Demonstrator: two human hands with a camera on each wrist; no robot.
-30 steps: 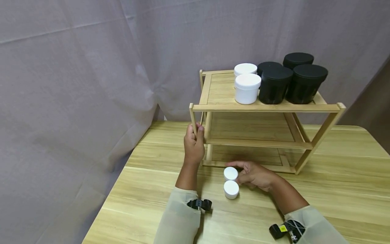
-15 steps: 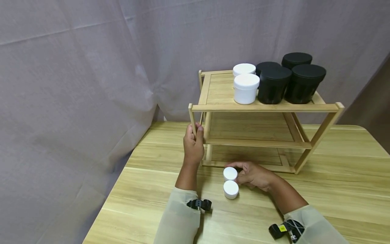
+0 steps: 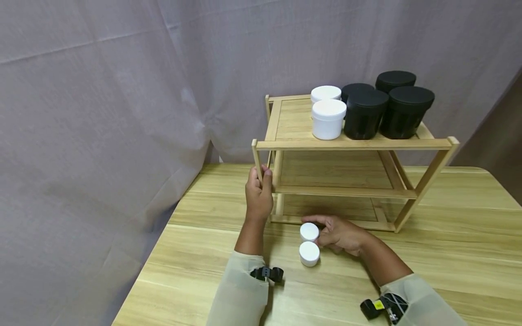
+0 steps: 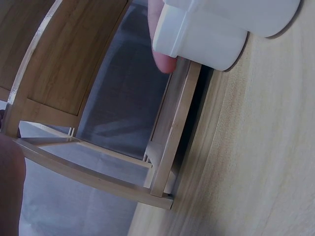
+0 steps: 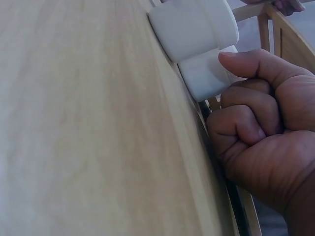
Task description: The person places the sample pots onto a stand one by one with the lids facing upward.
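Observation:
In the head view, my left hand (image 3: 259,192) grips the left front leg of a three-tier wooden rack (image 3: 355,145). My right hand (image 3: 340,235) is low before the bottom shelf, pinching the rear small white jar (image 3: 309,231). Its index finger reaches behind the jar and its thumb lies against the near right side. The right wrist view shows the other fingers (image 5: 246,110) curled into the palm. Right in front of that jar stands a second small white jar (image 3: 309,253), upright on the table. In the left wrist view, a right fingertip (image 4: 165,61) shows behind the rear jar.
On the rack's top shelf stand two larger white jars (image 3: 328,120) and several black jars (image 3: 365,113) to their right. The wooden table (image 3: 195,271) runs around the rack. A grey curtain (image 3: 142,90) hangs behind and to the left.
Both hands keep nearly the same place. The rear small jar shifts very slightly, and the whole head view drifts a few pixels.

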